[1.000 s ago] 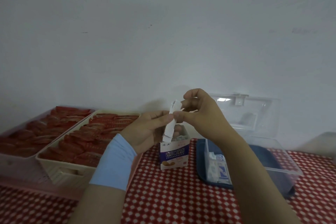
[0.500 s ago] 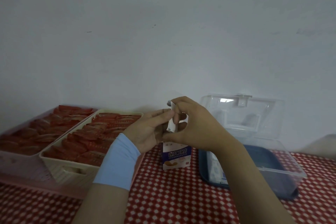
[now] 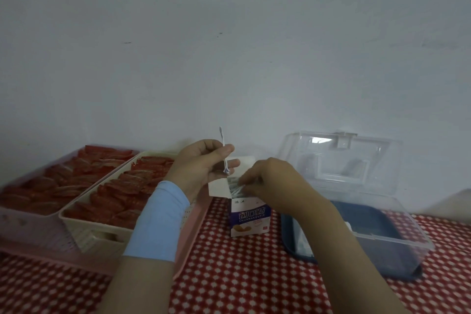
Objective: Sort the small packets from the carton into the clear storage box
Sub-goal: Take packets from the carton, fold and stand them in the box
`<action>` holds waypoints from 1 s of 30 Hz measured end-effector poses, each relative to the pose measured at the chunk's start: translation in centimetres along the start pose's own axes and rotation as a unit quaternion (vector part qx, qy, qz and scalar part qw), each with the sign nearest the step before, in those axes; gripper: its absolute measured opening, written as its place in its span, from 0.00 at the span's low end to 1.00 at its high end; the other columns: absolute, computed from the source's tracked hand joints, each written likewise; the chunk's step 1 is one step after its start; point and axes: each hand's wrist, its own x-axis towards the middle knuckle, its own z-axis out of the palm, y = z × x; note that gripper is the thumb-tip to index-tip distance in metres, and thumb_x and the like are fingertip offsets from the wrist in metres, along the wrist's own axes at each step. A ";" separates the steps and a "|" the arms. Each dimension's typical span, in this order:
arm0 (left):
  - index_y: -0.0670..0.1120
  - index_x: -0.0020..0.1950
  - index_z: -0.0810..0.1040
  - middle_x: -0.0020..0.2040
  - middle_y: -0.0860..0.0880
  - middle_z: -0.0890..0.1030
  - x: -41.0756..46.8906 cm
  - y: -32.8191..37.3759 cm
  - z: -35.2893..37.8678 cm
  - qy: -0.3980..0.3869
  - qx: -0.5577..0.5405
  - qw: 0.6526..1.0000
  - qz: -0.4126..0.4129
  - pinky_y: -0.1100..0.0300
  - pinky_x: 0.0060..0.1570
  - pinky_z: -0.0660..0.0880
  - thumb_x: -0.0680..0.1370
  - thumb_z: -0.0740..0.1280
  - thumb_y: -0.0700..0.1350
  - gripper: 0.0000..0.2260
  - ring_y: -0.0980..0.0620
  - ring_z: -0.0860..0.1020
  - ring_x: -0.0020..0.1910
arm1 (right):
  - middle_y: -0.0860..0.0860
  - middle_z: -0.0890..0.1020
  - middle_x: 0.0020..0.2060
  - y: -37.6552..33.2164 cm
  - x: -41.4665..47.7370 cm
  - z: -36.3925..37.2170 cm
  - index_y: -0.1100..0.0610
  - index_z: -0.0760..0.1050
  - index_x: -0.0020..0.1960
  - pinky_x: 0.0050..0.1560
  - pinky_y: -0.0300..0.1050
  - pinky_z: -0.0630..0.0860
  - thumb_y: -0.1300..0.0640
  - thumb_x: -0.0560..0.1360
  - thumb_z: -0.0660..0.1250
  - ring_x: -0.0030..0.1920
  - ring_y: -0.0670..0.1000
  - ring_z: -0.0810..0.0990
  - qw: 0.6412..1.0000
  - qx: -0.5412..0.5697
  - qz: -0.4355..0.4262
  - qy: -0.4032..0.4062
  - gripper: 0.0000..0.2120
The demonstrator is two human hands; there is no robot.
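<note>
Packet [image 3: 223,153]: edge-on, long axis 12-to-6 o'clock, pinched in left hand [image 3: 201,168]. Right hand [image 3: 270,181], at its 4 o'clock: fingers curled, pinching stacked packets [image 3: 235,187] inside upright carton [image 3: 251,219].

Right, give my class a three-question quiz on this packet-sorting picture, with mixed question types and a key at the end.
1. True or false: the box has its lid open.
2. Which hand holds a packet up? A) left B) right
3. Fill in: the right hand reaches into the open ____.
Key: 1 true; 2 A, the left hand; 3 carton.
</note>
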 end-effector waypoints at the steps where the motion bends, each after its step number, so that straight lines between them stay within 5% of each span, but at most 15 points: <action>1: 0.40 0.47 0.76 0.48 0.39 0.82 0.1 -0.1 0.0 0.006 0.012 1.000 0.000 0.48 0.50 0.83 0.75 0.73 0.39 0.07 0.41 0.85 0.48 | 0.40 0.82 0.46 -0.1 0.0 0.2 0.45 0.84 0.55 0.58 0.46 0.76 0.51 0.78 0.69 0.47 0.43 0.76 1.000 0.001 -0.001 0.008 0.08; 13: 0.40 0.48 0.77 0.45 0.42 0.85 0.3 -0.7 0.0 0.028 0.053 0.998 0.013 0.47 0.51 0.82 0.75 0.74 0.39 0.07 0.43 0.86 0.45 | 0.43 0.84 0.44 0.5 0.0 0.5 0.47 0.83 0.50 0.47 0.41 0.81 0.56 0.77 0.69 0.44 0.42 0.81 0.983 0.163 0.057 0.069 0.06; 18: 0.40 0.46 0.77 0.46 0.40 0.83 0.3 -0.7 -0.1 0.027 0.045 0.998 0.028 0.49 0.49 0.83 0.75 0.74 0.38 0.06 0.43 0.86 0.46 | 0.50 0.87 0.40 2.2 -0.6 -2.3 0.52 0.84 0.47 0.44 0.43 0.80 0.60 0.76 0.72 0.38 0.42 0.83 0.874 0.429 0.106 0.200 0.05; 23: 0.38 0.50 0.77 0.44 0.42 0.82 -0.3 -0.8 0.9 -0.127 0.016 0.991 -0.032 0.59 0.41 0.81 0.73 0.71 0.41 0.09 0.50 0.82 0.39 | 0.52 0.87 0.44 1.6 -0.8 -2.4 0.56 0.84 0.50 0.53 0.51 0.80 0.62 0.76 0.71 0.46 0.50 0.84 0.848 0.493 0.102 0.167 0.04; 27: 0.39 0.50 0.77 0.43 0.43 0.82 -0.7 -1.3 1.8 -0.187 -0.011 0.981 -0.050 0.60 0.39 0.80 0.71 0.70 0.43 0.11 0.51 0.81 0.37 | 0.50 0.88 0.44 0.7 -0.5 -1.9 0.55 0.85 0.52 0.46 0.42 0.80 0.61 0.76 0.71 0.44 0.48 0.85 0.841 0.501 0.112 0.171 0.06; 30: 0.38 0.54 0.78 0.50 0.39 0.84 -0.7 -1.7 2.0 -0.190 -0.067 0.978 -0.061 0.53 0.47 0.83 0.74 0.68 0.42 0.12 0.45 0.84 0.48 | 0.49 0.87 0.41 0.3 -0.6 -1.8 0.57 0.84 0.52 0.35 0.32 0.76 0.62 0.77 0.70 0.38 0.42 0.84 0.820 0.531 0.121 0.173 0.06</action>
